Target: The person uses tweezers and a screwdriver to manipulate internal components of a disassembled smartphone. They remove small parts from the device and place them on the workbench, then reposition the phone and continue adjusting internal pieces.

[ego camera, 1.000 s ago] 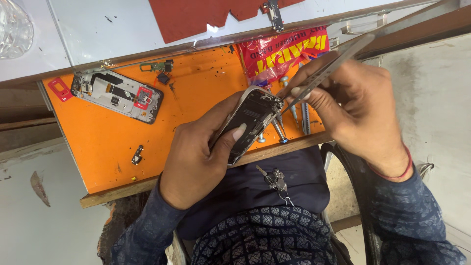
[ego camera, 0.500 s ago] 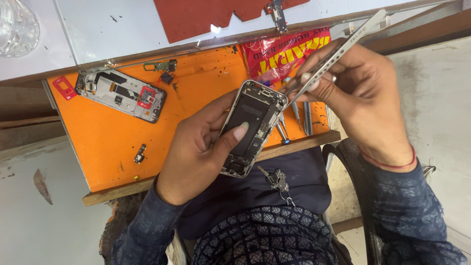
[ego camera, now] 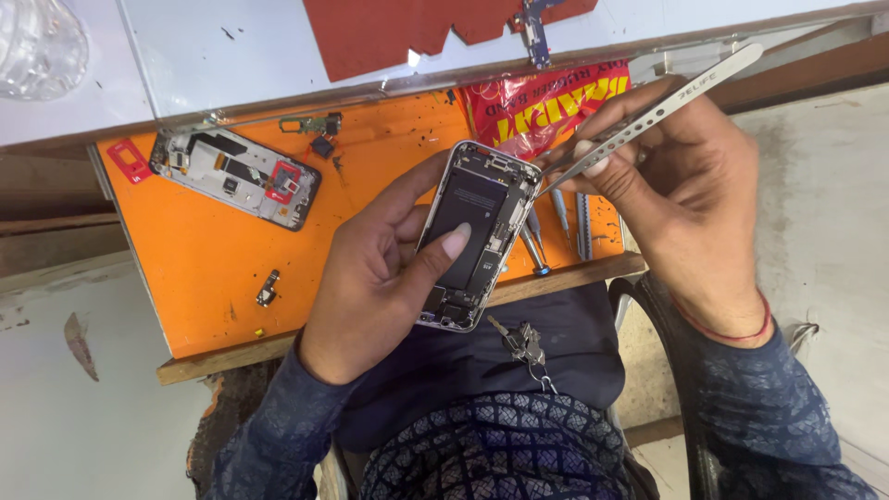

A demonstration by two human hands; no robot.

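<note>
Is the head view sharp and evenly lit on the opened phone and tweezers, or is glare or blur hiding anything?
Head view: the opened phone in the left hand is sharp under soft, even light, without harsh shadows; the steel tweezers in the right hand shine mildly but stay readable; the clear plastic object at the top-left corner is cropped and washed out.

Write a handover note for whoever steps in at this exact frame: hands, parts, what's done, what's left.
Left hand: holds the opened phone above the orange mat, thumb across its battery.
Right hand: grips metal tweezers, tips at the phone's upper right edge.
Parts: a second opened phone frame lies on the mat's upper left; screwdrivers lie beside the held phone; a small loose part sits lower left.
Done: the phone is open, its insides exposed.
Left: the tweezer work at the edge; whether anything is gripped cannot be told.
</note>
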